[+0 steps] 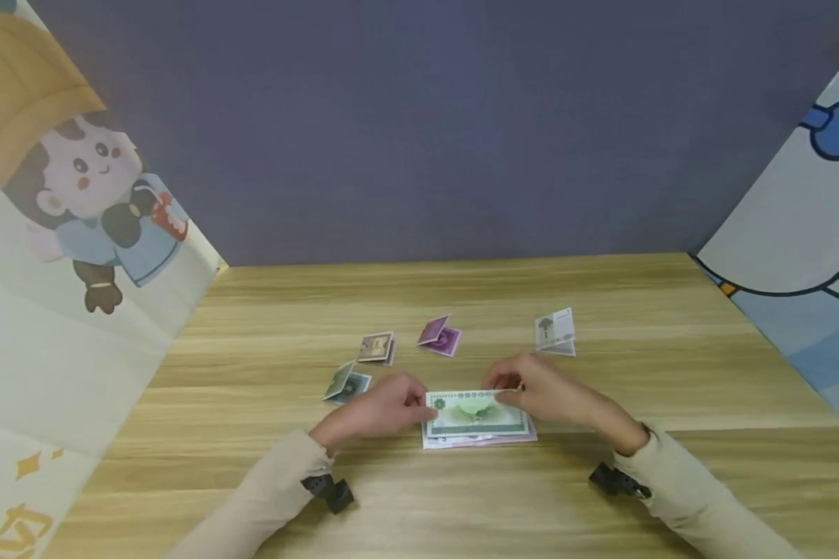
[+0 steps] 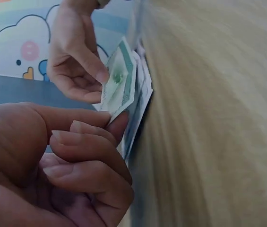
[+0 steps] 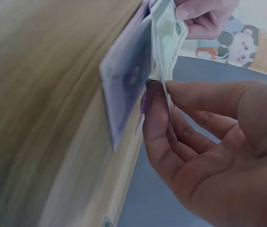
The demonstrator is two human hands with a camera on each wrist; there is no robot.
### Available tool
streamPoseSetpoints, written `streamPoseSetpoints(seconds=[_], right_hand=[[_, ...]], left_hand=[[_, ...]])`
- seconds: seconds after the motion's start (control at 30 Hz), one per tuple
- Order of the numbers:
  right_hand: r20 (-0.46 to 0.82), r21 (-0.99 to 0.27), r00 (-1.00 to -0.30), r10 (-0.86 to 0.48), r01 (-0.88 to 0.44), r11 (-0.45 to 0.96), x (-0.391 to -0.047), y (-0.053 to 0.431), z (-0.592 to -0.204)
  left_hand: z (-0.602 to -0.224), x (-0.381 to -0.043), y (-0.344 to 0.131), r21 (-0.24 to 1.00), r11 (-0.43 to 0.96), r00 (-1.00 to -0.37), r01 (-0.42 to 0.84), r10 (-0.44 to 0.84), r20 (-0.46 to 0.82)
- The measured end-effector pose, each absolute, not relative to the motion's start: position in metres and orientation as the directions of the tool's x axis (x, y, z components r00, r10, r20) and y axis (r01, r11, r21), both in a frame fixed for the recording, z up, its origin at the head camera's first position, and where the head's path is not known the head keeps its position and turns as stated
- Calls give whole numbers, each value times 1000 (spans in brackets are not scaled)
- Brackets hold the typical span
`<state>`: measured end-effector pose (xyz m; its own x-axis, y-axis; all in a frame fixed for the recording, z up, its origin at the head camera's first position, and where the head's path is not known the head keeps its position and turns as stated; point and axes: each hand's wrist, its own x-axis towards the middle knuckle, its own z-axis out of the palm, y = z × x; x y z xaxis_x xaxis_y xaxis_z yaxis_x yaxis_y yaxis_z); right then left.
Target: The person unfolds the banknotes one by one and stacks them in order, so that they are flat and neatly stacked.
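A green banknote [image 1: 477, 414] is held flat between both hands, its printed face up, over other banknotes [image 1: 461, 443] on the table. My left hand [image 1: 390, 404] pinches its left end between thumb and finger. At the other end, the thumb and fingers of my right hand [image 1: 541, 390] grip the upper right corner. In the right wrist view a purplish banknote [image 3: 126, 78] lies just below the green one. The left wrist view shows the green note [image 2: 119, 78] slightly bent, with paler edges of notes beneath it.
Behind the hands stand several folded notes: a dark green one [image 1: 346, 383], a brown one [image 1: 376, 348], a purple one [image 1: 440, 336] and a grey-white one [image 1: 555, 332]. A dark panel [image 1: 447, 132] rises at the back of the wooden table [image 1: 308, 295]. Cartoon-printed walls flank both sides.
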<state>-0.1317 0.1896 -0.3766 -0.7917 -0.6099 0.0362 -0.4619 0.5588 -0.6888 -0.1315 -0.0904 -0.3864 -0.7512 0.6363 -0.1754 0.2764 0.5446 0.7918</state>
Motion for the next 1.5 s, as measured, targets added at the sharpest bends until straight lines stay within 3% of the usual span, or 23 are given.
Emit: streamPoseSetpoints(seconds=[0.53, 0.9, 1.5], right_hand=[[23, -594, -815, -578, -477, 648, -130, 183, -387], [-1, -573, -819, -574, -470, 671, -129, 184, -381], [116, -405, -779, -616, -603, 687, -118, 175, -384]], left_hand=[[-391, -126, -86, 739, 627, -774, 248, 587, -239], [-391, -127, -88, 760, 605, -762, 238, 601, -239], [-394, -124, -81, 653, 680, -813, 334, 558, -165]])
